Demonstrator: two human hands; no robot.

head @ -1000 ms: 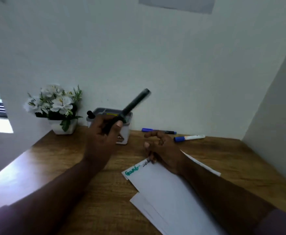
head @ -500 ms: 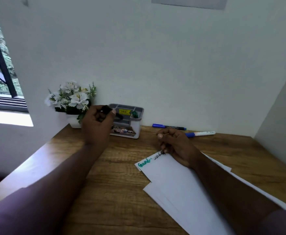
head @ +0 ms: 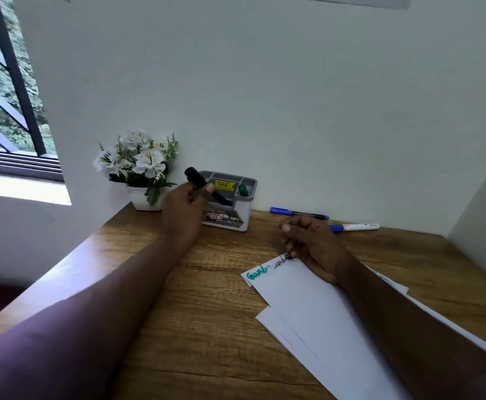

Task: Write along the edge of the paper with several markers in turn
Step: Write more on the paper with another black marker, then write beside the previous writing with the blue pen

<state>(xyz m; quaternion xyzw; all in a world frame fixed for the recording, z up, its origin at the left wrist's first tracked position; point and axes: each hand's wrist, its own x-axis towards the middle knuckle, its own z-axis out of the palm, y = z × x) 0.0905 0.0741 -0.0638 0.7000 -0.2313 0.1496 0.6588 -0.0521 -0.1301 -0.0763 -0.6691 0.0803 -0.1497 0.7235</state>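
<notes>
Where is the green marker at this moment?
The green marker stands in the right compartment of the grey holder at the wall, right of the left hand.

The yellow sticker (head: pixel 225 185) on top of the pen holder (head: pixel 243 217) shows a price, "49 00". The label on the front of the holder shows "42" in a small box and the big letters "OP". Green writing (head: pixel 257 273) on the corner of the paper (head: pixel 308 301) looks like "Ganb", and the black scribble (head: pixel 284 258) next to it cannot be read.
</notes>
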